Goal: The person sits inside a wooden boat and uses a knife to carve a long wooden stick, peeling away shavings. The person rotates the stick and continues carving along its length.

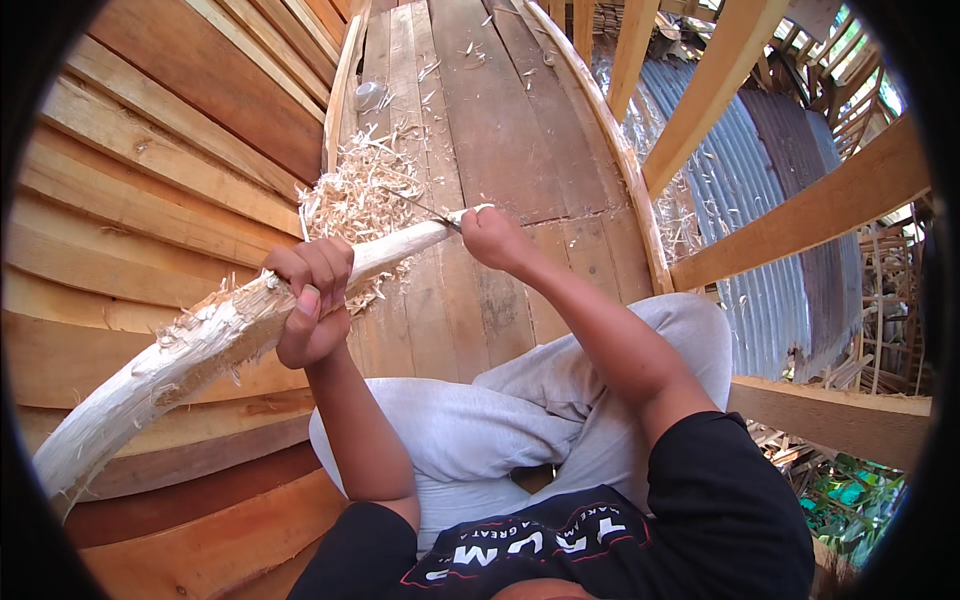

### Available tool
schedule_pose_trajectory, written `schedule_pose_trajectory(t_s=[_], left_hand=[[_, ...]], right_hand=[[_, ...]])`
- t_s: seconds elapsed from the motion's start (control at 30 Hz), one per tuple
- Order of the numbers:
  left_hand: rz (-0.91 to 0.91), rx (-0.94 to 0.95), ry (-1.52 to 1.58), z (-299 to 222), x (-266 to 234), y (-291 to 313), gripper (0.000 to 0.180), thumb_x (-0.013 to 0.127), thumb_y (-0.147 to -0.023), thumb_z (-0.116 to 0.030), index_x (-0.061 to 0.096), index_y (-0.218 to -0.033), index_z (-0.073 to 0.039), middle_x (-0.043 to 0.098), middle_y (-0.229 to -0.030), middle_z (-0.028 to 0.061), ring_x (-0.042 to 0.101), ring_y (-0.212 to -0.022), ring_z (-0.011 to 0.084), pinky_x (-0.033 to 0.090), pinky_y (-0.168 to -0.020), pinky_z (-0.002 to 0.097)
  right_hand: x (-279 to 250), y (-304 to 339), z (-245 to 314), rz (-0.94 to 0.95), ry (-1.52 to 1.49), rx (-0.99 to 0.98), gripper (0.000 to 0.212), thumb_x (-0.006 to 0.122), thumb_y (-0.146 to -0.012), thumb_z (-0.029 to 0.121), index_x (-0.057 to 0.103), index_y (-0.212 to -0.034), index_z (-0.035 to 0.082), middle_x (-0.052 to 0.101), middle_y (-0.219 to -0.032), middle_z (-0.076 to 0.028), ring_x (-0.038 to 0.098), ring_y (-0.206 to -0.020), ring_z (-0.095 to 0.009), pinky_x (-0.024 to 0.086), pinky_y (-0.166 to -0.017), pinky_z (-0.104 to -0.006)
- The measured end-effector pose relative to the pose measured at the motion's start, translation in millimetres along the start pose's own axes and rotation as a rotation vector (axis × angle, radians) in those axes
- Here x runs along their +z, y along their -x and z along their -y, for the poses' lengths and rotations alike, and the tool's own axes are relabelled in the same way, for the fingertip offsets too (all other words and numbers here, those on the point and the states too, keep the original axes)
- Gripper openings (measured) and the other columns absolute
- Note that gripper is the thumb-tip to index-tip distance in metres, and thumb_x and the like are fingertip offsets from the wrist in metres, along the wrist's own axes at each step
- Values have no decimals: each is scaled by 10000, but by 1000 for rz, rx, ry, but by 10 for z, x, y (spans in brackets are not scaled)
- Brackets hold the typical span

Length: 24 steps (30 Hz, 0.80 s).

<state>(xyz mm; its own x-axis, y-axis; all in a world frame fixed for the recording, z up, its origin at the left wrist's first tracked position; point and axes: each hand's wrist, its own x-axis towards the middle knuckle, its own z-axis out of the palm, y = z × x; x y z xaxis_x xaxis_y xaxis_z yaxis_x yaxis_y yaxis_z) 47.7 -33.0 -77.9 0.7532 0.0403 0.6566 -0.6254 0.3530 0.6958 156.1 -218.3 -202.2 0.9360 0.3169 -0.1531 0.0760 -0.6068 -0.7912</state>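
Observation:
A long, pale, peeled wooden pole (190, 350) slants from the lower left up to the middle, with ragged fibres along its upper side. My left hand (317, 300) is wrapped round it at about its middle. Near the pole's thin far end, my right hand (488, 238) is closed on the handle of a knife (432, 208). The dark narrow blade points up and left, lying across the pole's tip; the handle is mostly hidden in my fist. Beneath and behind the pole lies a heap of wood shavings (362, 185).
A plank floor (480, 110) with scattered shavings stretches ahead. Stacked boards (160, 190) form a wall on my left. To my right stand slanted timber posts (700, 90), with corrugated metal sheets (750, 200) beyond. A small clear cup (369, 96) sits past the shavings. My crossed legs (470, 420) are below.

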Motion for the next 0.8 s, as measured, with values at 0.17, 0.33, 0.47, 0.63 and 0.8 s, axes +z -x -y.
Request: schedule_pose_trajectory(t_s=[0.17, 0.33, 0.47, 0.63, 0.8], left_hand=[[-12, 17, -7, -10, -77, 0, 174, 523, -753, -116, 349, -751, -117, 369, -617, 1, 343, -560, 121, 302, -607, 290], [9, 3, -27, -9, -38, 27, 171, 520, -750, -118, 349, -748, -119, 371, -618, -1, 345, -559, 120, 302, -608, 287], [0, 24, -9, -11, -114, -35, 172, 519, -745, -115, 348, -744, -120, 369, -614, -3, 343, -554, 119, 301, -608, 291], [31, 19, -28, -53, -126, 14, 169, 516, -741, -113, 347, -741, -118, 360, -612, -4, 335, -559, 121, 299, -610, 295], [18, 16, -16, 10, -51, -70, 183, 539, -740, -126, 356, -735, -119, 360, -595, -9, 325, -535, 120, 295, -597, 293]], right_hand=[[1, 191, 331, 1, 109, 54, 519, 322, -947, 305, 669, -811, -55, 654, -886, -286, 634, -869, -442, 490, -806, -523], [-63, 225, 323, -62, 132, 44, 515, 323, -948, 303, 673, -821, -52, 658, -883, -280, 644, -859, -427, 504, -789, -511], [53, 77, 199, -64, 164, 68, 509, 325, -951, 306, 679, -833, -41, 664, -865, -265, 656, -849, -411, 508, -782, -514], [-67, 369, 689, -34, 185, -46, 506, 352, -954, 300, 673, -739, -26, 654, -770, -252, 631, -757, -465, 500, -745, -534], [15, -188, -629, -91, 271, 187, 492, 333, -955, 298, 673, -875, -49, 643, -937, -292, 623, -887, -467, 494, -813, -513]])
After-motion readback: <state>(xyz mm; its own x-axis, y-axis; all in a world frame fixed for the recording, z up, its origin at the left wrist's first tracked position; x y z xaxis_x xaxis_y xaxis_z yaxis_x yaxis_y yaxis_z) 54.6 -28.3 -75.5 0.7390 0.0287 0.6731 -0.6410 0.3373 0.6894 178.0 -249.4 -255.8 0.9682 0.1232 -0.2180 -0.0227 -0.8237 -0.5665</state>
